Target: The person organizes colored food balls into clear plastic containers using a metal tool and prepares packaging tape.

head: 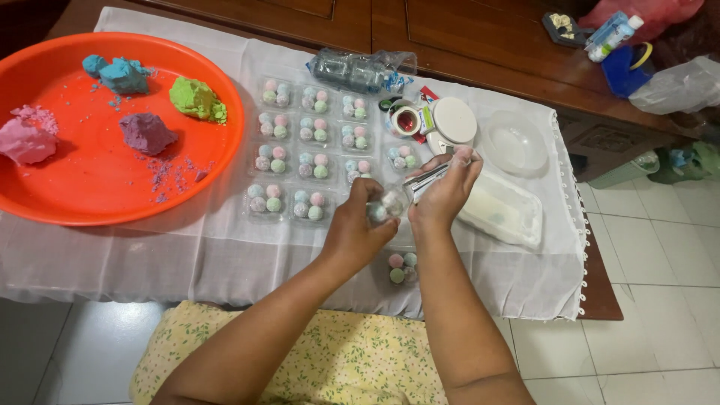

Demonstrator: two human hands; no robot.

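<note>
— Packed so far? 
— Rows of small clear boxes (304,142) on the worktop (225,255), filled with pastel balls; one more filled box (403,268) near the edge. Lumps of coloured dough (146,133) left in the orange tray (97,187).

— Hands? 
— Raised together mid-worktop. Left hand (358,229) cupped around a clear box (388,204); right hand (448,187) pinching its lid edge.

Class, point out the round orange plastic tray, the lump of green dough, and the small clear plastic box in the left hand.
Round orange plastic tray (90,180), head view, bare floor.
Lump of green dough (196,99), head view, top.
Small clear plastic box (388,204), head view, side showing beside left hand (358,229).
</note>
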